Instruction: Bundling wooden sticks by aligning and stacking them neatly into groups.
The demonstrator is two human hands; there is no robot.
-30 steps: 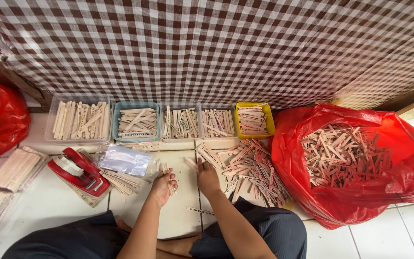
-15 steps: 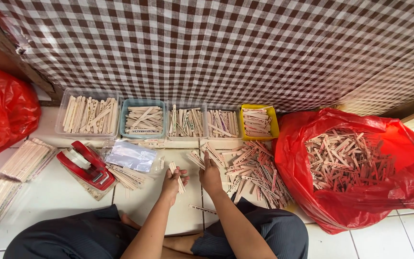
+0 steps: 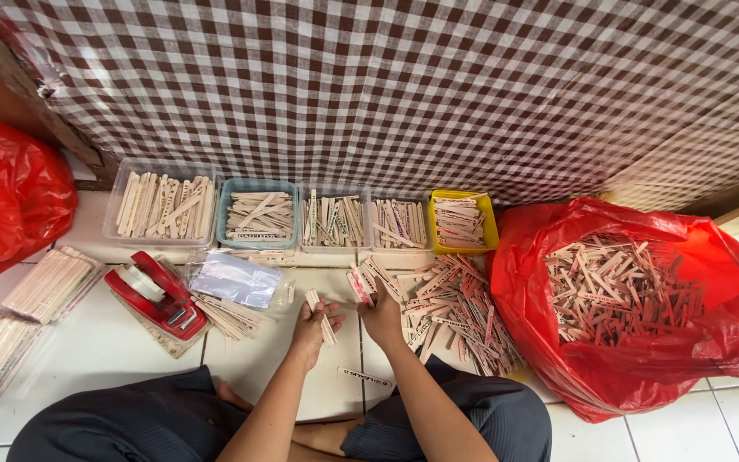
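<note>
My left hand holds a small bunch of flat wooden sticks above the white tiled floor. My right hand grips another stick at the near edge of a loose heap of printed wooden sticks. The two hands are close together, just in front of my crossed legs. A single stick lies on the tile between my knees.
Behind the hands stands a row of sorting trays: a clear one, a blue one, two more clear ones and a yellow one. A red tape dispenser, clear bags, stick bundles and red bags surround me.
The view has shifted slightly. My left hand has risen with its sticks and my right hand has moved nearer to it, lifting a stick from the heap's edge.
</note>
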